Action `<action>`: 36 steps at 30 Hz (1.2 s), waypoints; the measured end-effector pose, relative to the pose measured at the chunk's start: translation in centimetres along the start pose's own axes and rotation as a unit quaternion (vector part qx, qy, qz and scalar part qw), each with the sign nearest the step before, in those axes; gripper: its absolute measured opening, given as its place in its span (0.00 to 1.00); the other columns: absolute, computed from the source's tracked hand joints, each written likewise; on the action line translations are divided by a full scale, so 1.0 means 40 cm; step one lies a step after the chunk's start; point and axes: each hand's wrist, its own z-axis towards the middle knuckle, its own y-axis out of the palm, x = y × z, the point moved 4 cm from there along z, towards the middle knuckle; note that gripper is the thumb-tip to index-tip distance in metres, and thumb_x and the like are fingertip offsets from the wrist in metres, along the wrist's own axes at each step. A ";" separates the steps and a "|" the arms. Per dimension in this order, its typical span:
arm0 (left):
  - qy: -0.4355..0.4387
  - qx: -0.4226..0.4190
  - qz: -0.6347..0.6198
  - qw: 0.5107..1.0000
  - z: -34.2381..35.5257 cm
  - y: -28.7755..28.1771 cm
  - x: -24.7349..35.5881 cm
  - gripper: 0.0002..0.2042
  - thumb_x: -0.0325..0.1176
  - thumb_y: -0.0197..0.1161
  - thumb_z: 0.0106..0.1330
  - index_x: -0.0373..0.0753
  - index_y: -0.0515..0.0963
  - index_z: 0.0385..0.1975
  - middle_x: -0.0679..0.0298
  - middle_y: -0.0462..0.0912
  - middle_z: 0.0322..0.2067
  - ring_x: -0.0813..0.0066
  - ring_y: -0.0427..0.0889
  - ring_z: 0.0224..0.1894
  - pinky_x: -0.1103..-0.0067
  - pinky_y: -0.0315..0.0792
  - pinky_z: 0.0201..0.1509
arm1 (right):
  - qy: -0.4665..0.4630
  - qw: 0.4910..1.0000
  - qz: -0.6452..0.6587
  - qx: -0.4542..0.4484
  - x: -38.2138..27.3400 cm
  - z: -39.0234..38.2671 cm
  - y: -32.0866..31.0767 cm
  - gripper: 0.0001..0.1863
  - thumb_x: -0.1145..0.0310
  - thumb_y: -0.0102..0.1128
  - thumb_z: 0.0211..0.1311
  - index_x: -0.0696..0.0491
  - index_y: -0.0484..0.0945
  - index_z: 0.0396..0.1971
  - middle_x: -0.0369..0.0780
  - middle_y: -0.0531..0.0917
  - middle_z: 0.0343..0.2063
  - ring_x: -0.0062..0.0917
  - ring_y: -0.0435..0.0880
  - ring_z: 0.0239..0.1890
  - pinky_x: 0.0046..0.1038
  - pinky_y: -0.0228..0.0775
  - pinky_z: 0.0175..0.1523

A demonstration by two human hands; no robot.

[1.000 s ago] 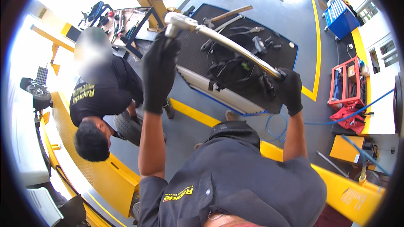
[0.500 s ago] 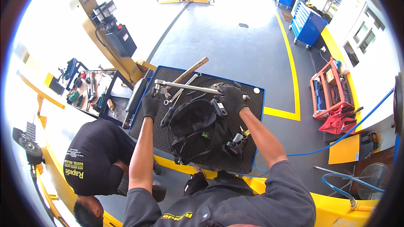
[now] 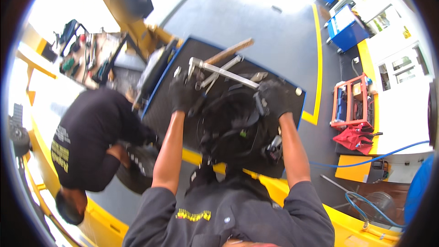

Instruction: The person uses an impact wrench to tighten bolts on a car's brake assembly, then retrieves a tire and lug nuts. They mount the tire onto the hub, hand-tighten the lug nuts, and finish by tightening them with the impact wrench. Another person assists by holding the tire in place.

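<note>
My gloved left hand [image 3: 182, 92] is closed on a small silver metal piece [image 3: 178, 71], probably a socket, just left of the head of a long silver ratchet-type bar [image 3: 227, 73]. My gloved right hand [image 3: 275, 99] grips the bar's right end. Beneath them lies a black mat-topped tray [image 3: 167, 110] with a blue rim, bearing a wooden-handled hammer [image 3: 233, 48], silver wrenches [image 3: 218, 74], pliers [image 3: 259, 76], a bulky black bag [image 3: 231, 135] and a dark power tool [image 3: 273, 148]. Motion blur softens both hands.
A bent-over co-worker [image 3: 91, 132] handles a tire [image 3: 137, 167] on my left. Beyond are a tool cart [image 3: 91, 55] and yellow lift post [image 3: 125, 20]. To the right are a red cart [image 3: 352, 100], blue cabinets [image 3: 346, 32] and a blue hose [image 3: 375, 159].
The bar and both hands came down from raised to just above the tray. Since half a second ago, the small piece in my left hand appears apart from the bar's head.
</note>
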 end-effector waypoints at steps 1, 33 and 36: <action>0.031 0.094 0.012 0.995 -0.023 0.001 -0.069 0.15 0.42 0.64 0.69 0.38 0.86 0.46 0.47 0.86 0.44 0.44 0.85 0.44 0.58 0.77 0.52 | 0.016 0.998 0.056 0.020 -0.039 0.000 -0.048 0.14 0.56 0.61 0.67 0.50 0.88 0.40 0.42 0.88 0.40 0.40 0.86 0.46 0.42 0.76 0.55; -0.099 0.267 0.086 0.955 -1.128 -0.045 0.156 0.11 0.26 0.63 0.65 0.37 0.82 0.47 0.56 0.83 0.46 0.54 0.80 0.53 0.65 0.74 0.60 | 0.069 0.976 0.132 0.159 0.243 -0.357 -0.033 0.17 0.62 0.60 0.70 0.58 0.88 0.47 0.47 0.89 0.44 0.43 0.88 0.47 0.41 0.78 0.54; -0.224 0.200 0.048 0.953 -1.268 -0.044 0.054 0.10 0.31 0.62 0.68 0.38 0.82 0.46 0.57 0.83 0.43 0.55 0.81 0.51 0.64 0.75 0.56 | 0.076 0.978 0.132 0.140 0.255 -0.352 -0.012 0.18 0.60 0.59 0.71 0.57 0.87 0.49 0.48 0.89 0.46 0.42 0.88 0.48 0.39 0.78 0.55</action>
